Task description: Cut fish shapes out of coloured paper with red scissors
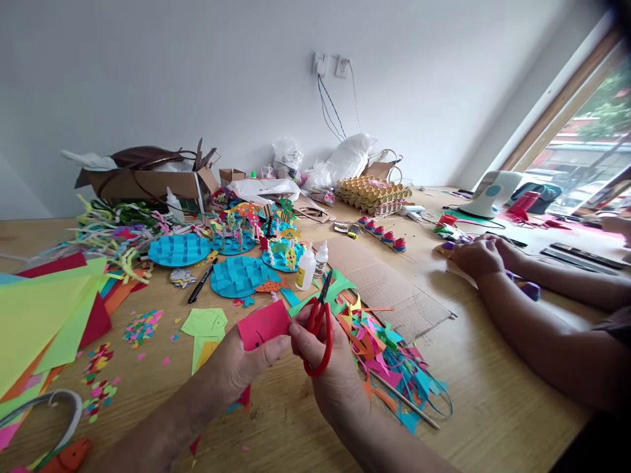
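Observation:
My left hand is closed on a piece of red paper with small black pen marks, thumb along its lower edge. My right hand is wrapped on red-handled scissors, whose dark blades point up and away from the paper. Its fingertips also meet the paper's right edge. Just beyond are two white glue bottles, an orange paper fish and a blue paper-covered disc. Left of the red paper lies a light green paper cutout with drawn lines.
Coloured scraps and a thin stick lie to the right, by flat cardboard. Coloured sheets and a black marker are left. Egg trays stand behind. Another person's hands work at right.

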A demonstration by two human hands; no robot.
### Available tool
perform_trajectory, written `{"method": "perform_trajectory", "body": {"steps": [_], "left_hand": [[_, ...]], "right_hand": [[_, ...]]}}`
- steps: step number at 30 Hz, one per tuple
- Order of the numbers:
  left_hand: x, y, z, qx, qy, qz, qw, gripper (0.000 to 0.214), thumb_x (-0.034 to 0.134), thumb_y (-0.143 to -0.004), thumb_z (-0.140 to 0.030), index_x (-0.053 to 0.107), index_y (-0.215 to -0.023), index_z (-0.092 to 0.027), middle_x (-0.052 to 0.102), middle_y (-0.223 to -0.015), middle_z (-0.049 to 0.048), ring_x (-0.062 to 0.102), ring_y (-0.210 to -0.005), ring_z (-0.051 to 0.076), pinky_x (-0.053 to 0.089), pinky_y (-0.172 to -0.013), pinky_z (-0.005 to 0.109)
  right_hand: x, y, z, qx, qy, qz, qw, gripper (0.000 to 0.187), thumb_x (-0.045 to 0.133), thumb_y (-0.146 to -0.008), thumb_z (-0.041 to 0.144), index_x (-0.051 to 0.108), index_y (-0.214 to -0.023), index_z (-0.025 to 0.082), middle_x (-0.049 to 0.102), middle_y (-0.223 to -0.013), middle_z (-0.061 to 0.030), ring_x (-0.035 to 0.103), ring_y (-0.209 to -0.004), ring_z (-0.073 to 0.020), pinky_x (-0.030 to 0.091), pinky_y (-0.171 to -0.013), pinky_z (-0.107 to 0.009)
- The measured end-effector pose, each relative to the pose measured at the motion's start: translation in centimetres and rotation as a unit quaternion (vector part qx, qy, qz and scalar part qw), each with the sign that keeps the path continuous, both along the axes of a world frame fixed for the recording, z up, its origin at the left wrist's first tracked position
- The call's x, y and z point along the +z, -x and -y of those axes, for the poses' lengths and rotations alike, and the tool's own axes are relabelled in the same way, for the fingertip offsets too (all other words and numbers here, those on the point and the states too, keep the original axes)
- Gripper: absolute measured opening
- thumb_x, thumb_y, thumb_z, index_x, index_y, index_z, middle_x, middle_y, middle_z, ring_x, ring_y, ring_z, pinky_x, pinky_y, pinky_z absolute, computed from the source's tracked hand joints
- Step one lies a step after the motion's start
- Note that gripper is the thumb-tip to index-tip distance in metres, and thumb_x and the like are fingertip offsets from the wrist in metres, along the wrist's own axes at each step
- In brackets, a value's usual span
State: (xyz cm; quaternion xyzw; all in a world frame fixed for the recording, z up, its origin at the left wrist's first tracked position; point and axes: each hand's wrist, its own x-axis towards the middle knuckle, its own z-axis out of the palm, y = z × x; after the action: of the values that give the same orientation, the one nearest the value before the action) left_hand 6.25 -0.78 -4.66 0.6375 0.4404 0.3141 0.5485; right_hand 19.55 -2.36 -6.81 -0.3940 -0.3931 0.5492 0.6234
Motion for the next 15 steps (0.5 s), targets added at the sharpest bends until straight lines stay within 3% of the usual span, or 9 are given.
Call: {"method": "perform_trajectory", "body": {"steps": [4,15], "left_hand": [[0.67,0.12,0.54,0.111,0.013,-0.007,0.994,0.023,0.051,-0.074,-0.039,0.050,-0.061,-0.020,0.048,-0.056,-0.0033,0.044,-0.054,0.014,0.035,-0.051,0.026],[0.82,0.29,0.26,0.118,0.000,-0.050,0.992,0.022,0.051,-0.072,-0.036,0.047,-0.056,-0.021,0.046,-0.050,-0.0051,0.043,-0.049,0.013,0.034,-0.049,0.025]], "right_hand": [[0.14,0.09,0.07,0.011,0.004,0.016,1.000,0.021,0.068,-0.066,0.028,0.051,-0.074,0.017,0.049,-0.057,0.0050,0.040,-0.049,-0.0081,0.032,-0.045,-0.019],[0.70,-0.62,-0.14,0.051,-0.016,0.064,0.997,0.023,0.069,-0.065,0.028,0.052,-0.076,0.017,0.054,-0.066,0.0030,0.044,-0.056,-0.0099,0.036,-0.052,-0.021]]}}
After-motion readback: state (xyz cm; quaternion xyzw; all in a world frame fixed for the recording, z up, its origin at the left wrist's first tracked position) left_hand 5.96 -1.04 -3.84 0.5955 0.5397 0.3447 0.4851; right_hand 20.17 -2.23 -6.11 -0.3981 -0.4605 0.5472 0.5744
